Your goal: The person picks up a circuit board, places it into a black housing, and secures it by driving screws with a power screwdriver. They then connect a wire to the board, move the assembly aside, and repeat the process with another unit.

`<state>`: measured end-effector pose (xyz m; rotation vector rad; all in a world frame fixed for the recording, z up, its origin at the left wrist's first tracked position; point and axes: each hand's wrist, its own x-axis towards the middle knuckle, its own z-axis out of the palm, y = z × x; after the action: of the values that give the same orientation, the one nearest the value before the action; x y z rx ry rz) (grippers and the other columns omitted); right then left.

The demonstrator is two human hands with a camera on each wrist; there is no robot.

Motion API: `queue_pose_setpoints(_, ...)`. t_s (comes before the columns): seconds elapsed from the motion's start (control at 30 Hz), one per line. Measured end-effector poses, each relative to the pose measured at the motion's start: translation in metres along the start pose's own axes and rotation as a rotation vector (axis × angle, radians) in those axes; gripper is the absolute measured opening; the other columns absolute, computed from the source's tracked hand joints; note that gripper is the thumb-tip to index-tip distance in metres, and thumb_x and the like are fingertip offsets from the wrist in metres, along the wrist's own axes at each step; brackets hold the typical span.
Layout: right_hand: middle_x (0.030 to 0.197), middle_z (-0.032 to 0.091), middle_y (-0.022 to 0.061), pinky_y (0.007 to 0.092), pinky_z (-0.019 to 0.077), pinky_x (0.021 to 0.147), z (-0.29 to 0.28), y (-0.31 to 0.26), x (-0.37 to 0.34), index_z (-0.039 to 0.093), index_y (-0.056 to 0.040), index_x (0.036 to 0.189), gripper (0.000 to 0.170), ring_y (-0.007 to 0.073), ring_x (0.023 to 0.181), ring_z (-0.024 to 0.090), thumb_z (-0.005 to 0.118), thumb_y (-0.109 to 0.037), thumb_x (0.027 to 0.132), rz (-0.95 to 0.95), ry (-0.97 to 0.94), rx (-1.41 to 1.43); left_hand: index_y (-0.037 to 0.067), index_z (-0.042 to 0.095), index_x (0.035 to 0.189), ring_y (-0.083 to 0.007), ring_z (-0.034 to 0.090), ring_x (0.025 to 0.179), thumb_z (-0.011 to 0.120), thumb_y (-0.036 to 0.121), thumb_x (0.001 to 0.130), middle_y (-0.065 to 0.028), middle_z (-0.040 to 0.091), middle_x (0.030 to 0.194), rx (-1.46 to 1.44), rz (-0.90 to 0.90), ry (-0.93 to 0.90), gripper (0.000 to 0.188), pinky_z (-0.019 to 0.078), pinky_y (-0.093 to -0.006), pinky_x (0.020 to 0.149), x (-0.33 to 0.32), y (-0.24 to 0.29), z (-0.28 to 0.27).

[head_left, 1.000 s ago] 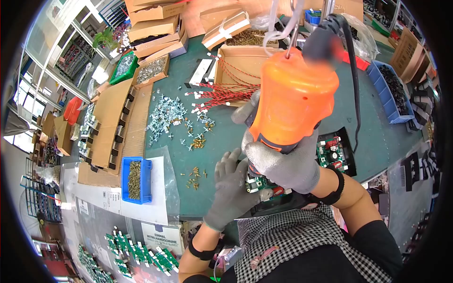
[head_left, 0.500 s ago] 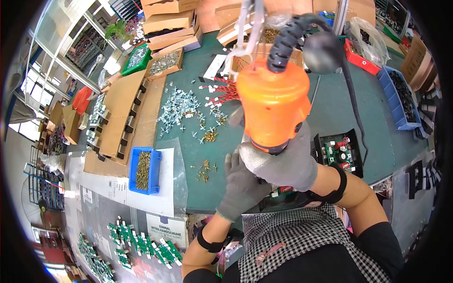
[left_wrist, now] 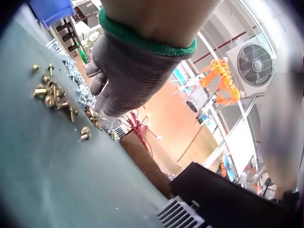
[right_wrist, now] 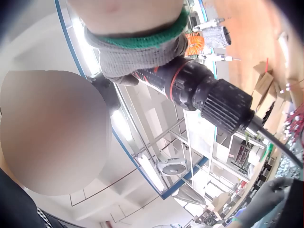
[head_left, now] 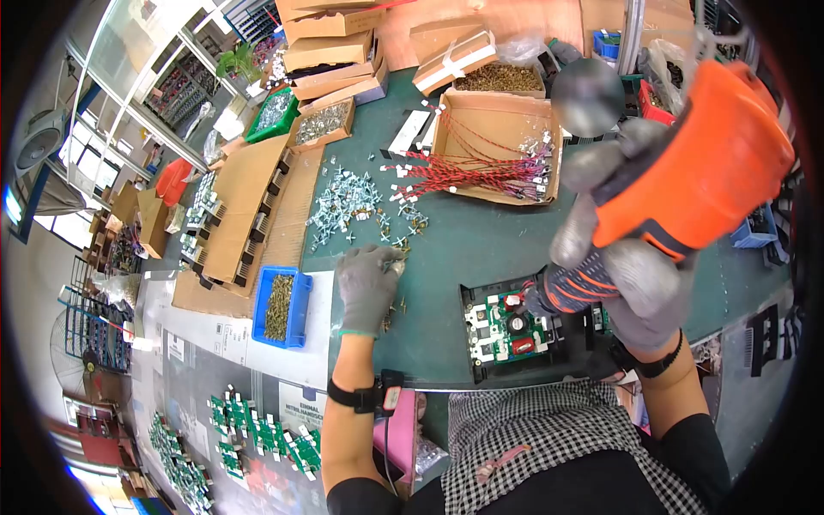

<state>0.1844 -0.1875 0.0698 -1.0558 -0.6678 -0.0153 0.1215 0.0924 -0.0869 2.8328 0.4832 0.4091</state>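
Note:
My gloved right hand (head_left: 639, 266) grips an orange and black electric screwdriver (head_left: 695, 163), tilted over the right side of the bench. Its black chuck (right_wrist: 225, 104) and long bit (right_wrist: 278, 145) show in the right wrist view. Under its lower end lies a green circuit board (head_left: 493, 330) in a black housing (head_left: 478, 369), partly hidden by the tool. My gloved left hand (head_left: 365, 287) reaches down with bent fingers to brass screws (head_left: 403, 245) on the mat. In the left wrist view its fingertips overlap the far heap, while more brass screws (left_wrist: 54, 95) lie nearer; I cannot tell whether it pinches one.
Behind the left hand are silvery-blue screws (head_left: 348, 202). A cardboard tray (head_left: 506, 116) holds red wires (head_left: 472, 176). A blue bin (head_left: 281, 307) of small brass parts stands at left, beside a cardboard stack (head_left: 232, 206). More green boards (head_left: 253, 425) lie at lower left.
My left hand has left the black housing and moved left to the brass screws. The right hand has lifted and swung the screwdriver right, uncovering the board and the wire tray.

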Motion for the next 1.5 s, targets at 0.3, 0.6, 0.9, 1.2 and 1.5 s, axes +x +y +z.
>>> queue_pose_setpoints(0.3,0.112,0.058,0.0188,0.0309,0.0575,0.057,-0.062,-0.028,-0.006,0.034,0.0008,0.13,0.068,0.0198,0.069,0.067,0.07,-0.017,0.076,-0.057,0.02,-0.111,0.011,0.067,0.101,-0.0315,0.064,0.085,0.065,0.019,0.086,-0.0105,0.067,0.092,-0.228,-0.091,-0.005,0.017,0.0495,-0.041,0.081,-0.001,0.045,-0.005)
queue_pose_setpoints(0.6,0.121,0.053,0.0215,0.031,0.0538,0.051,-0.093,-0.036,0.015,0.03,0.0052,0.141,0.07,0.0197,0.064,0.063,0.06,-0.023,0.084,-0.485,-0.256,0.112,0.01,0.066,0.084,-0.0248,0.063,0.076,0.075,0.024,0.075,-0.0039,0.065,0.074,-0.368,0.543,0.059,0.019,0.0419,-0.0482,0.101,-0.035,0.18,-0.039)
queue_pose_setpoints(0.9,0.123,0.052,0.023,0.0322,0.0559,0.053,-0.108,-0.041,0.012,0.028,0.0037,0.142,0.07,0.0229,0.071,0.066,0.061,-0.02,0.085,-0.516,-0.345,0.206,0.012,0.067,0.086,-0.0203,0.063,0.071,0.076,0.026,0.077,-0.0014,0.062,0.072,-0.416,0.609,0.105,0.019,0.0383,-0.0473,0.106,-0.039,0.197,-0.028)
queue_pose_setpoints(1.2,0.122,0.054,0.0246,0.0323,0.0572,0.055,-0.107,-0.038,0.003,0.028,0.0027,0.141,0.069,0.025,0.077,0.069,0.062,-0.016,0.084,-0.454,-0.133,0.094,0.012,0.066,0.087,-0.0232,0.064,0.075,0.074,0.024,0.079,-0.0037,0.064,0.077,-0.278,0.65,0.097,0.016,0.0389,-0.0488,0.106,-0.037,0.2,-0.027)
queue_pose_setpoints(1.5,0.117,0.056,0.0218,0.0285,0.0527,0.055,-0.13,-0.07,0.002,0.036,0.0031,0.135,0.067,0.0185,0.068,0.062,0.064,-0.019,0.078,-0.328,0.235,-0.214,0.012,0.072,0.095,-0.0297,0.063,0.094,0.07,0.024,0.082,-0.007,0.068,0.095,-0.141,0.522,-0.124,0.018,0.0487,-0.0427,0.085,0.128,0.163,0.017)
